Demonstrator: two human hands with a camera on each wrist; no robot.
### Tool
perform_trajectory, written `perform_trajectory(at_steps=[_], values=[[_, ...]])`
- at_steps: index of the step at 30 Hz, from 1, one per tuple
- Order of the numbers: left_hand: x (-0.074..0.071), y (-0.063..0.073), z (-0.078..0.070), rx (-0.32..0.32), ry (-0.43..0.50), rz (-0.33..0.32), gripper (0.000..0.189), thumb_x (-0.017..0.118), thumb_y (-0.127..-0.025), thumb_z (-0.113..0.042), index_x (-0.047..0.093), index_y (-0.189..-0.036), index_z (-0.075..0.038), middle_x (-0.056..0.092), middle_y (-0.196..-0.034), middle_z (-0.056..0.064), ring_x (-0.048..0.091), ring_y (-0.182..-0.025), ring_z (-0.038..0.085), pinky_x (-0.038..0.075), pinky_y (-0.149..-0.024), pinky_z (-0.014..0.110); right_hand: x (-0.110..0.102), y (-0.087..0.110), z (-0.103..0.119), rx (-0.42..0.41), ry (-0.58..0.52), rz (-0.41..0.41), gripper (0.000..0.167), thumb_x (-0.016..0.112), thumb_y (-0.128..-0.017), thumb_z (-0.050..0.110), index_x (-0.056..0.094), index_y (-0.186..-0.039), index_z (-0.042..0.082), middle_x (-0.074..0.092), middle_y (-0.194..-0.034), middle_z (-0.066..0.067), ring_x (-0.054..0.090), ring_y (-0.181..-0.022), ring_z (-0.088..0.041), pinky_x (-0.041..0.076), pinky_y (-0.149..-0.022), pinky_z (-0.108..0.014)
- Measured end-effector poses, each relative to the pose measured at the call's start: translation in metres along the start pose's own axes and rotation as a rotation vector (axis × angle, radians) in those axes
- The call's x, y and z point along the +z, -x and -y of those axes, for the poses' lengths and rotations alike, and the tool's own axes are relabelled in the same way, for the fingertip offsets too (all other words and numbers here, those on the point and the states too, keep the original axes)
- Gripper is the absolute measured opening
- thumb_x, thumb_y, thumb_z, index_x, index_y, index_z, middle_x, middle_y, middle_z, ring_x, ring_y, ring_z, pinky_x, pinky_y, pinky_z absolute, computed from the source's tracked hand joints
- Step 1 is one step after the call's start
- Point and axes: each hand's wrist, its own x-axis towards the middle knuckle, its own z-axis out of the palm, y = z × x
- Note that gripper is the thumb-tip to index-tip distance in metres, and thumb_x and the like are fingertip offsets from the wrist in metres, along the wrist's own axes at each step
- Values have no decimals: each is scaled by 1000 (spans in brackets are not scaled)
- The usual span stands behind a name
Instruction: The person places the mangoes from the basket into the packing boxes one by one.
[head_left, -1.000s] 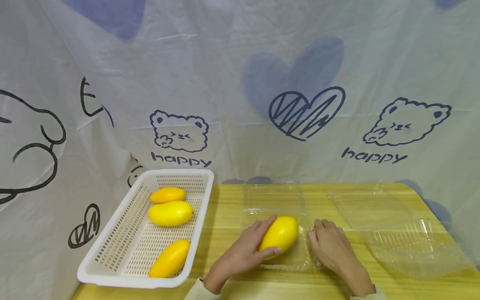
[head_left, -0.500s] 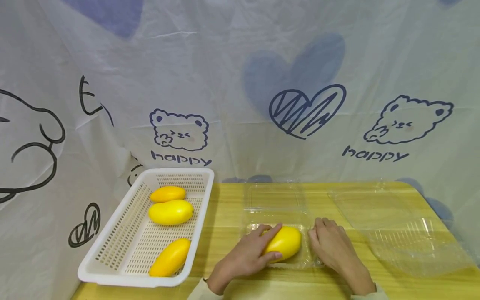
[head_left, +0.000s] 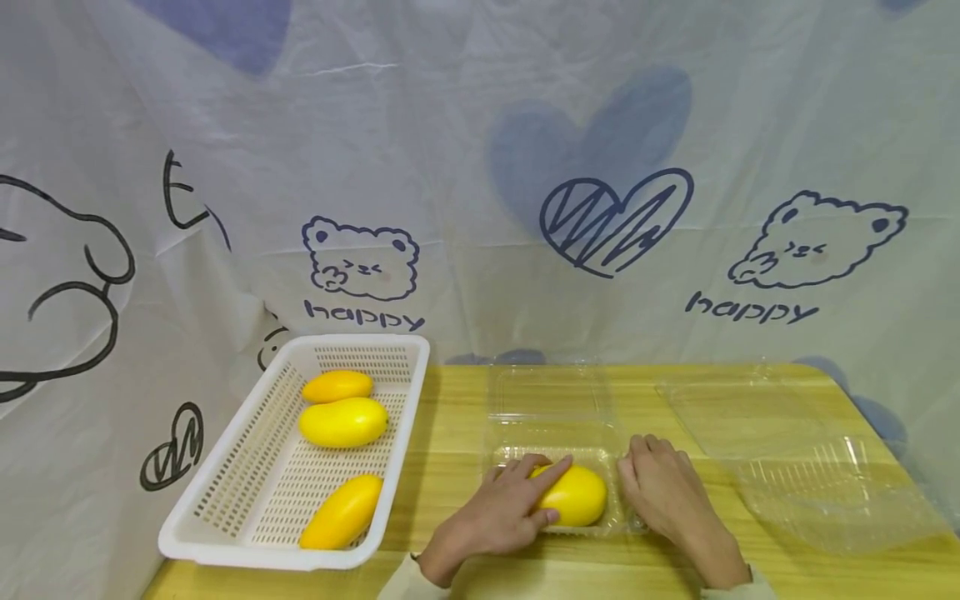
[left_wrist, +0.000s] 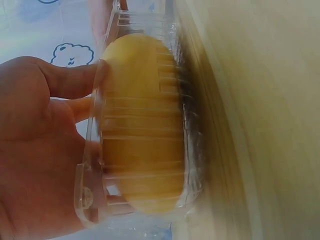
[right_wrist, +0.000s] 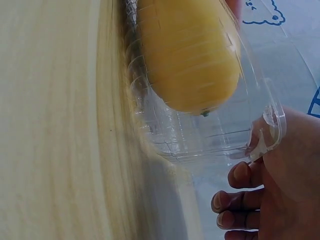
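The mango point(head_left: 581, 498) sank into the box point(right_wrist: 205, 136) — nearly placed, I judged. My left hand point(head_left: 501, 511) held it, my right hand point(head_left: 663, 483) the box.

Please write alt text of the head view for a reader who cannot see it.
A person's left hand holds a yellow oval fruit inside an open, clear plastic box, while the right hand grips the box's edge. A white perforated plastic basket with three yellow fruits stands at left; another clear plastic container lies at right.

Plain cream sleeves point(head_left: 414, 581), bare left hand point(head_left: 506, 510), bare right hand point(head_left: 663, 483)
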Motion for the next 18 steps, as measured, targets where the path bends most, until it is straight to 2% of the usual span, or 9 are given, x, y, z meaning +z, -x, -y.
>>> perform_trajectory(at_steps=[4, 8, 12, 18], values=[[-4, 1, -1, 4, 14, 5, 64, 56, -105, -29, 30, -163, -28, 45, -146, 7, 44, -130, 24, 37, -111, 51, 0, 0, 0, 3, -4, 8, 27, 45, -101, 13, 44, -75, 14, 41, -69, 0, 40, -67, -19, 36, -64, -36], [-8, 2, -2, 12, 44, 8, 63, 57, -104, -29, 33, -162, -28, 47, -142, 4, 46, -125, 21, 38, -111, 48, -2, 0, -1, 14, -10, 22, 27, 45, -102, 13, 44, -75, 14, 41, -69, -1, 40, -67, -19, 36, -65, -36], [-10, 3, -2, 28, 67, -4, 61, 60, -104, -29, 37, -160, -28, 49, -144, 4, 47, -128, 21, 39, -111, 47, -2, 0, -1, 22, -15, 32, 27, 45, -102, 13, 45, -75, 14, 41, -70, -1, 40, -68, -19, 37, -66, -37], [-12, 7, -1, 73, 48, -10, 58, 60, -104, -21, 39, -159, -20, 49, -147, 7, 48, -132, 23, 40, -112, 47, -1, 0, 0, 11, -26, 20, 26, 47, -101, 12, 45, -75, 15, 41, -70, -1, 41, -69, -19, 38, -67, -37]])
